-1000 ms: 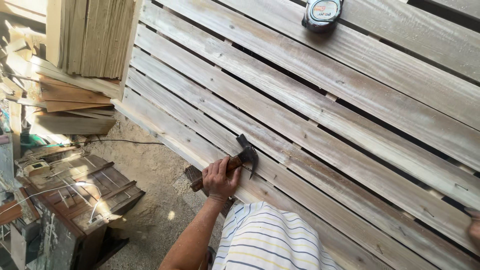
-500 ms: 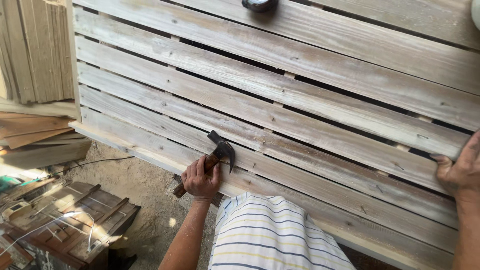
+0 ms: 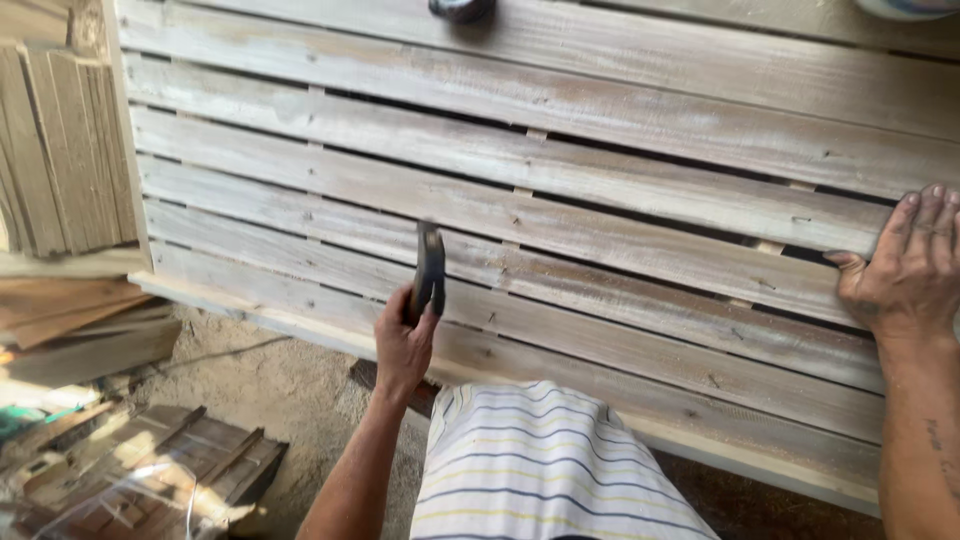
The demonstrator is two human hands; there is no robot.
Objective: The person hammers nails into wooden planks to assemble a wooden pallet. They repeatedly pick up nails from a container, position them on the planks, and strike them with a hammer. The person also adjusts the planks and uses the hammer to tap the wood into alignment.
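Your left hand grips the hammer, fingers wrapped round its handle, head raised just above the slatted panel. Your right hand lies flat, fingers spread, on a slat. Most slats already look nailed; the nearest may remain.

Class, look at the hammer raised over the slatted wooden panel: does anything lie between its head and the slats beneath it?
Nothing visible does. The left hand holds the hammer above bare slats; the right hand rests flat far off to the side.
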